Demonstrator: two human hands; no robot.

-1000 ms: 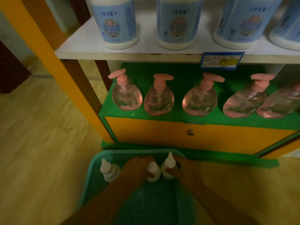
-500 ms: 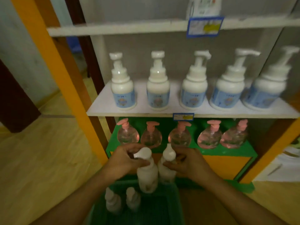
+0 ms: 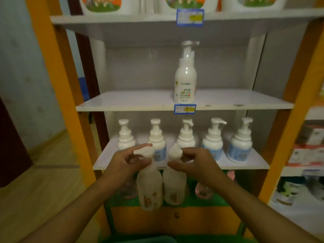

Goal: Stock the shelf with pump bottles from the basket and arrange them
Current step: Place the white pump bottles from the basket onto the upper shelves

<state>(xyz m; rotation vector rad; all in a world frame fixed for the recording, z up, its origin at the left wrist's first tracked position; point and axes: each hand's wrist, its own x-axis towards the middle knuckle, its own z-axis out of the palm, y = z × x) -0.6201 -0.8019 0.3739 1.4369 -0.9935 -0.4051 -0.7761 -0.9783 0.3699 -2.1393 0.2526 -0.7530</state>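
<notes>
- Left hand (image 3: 125,164): grips left pump bottle (image 3: 149,187) at its neck.
- Right hand (image 3: 196,163): grips right pump bottle (image 3: 174,183) likewise.
- Both bottles: held side by side, before the shelf (image 3: 228,102).

Dim light fills the room. A tall orange wooden upright (image 3: 52,85) frames the shelving on the left, with a matching orange post (image 3: 298,106) on the right. Behind the white shelf boards (image 3: 133,100) runs a grey back panel (image 3: 140,67). To the left stands a pale bluish wall (image 3: 26,76) above a light wood-patterned floor (image 3: 43,190), and what may be a dark red door (image 3: 12,146).
</notes>
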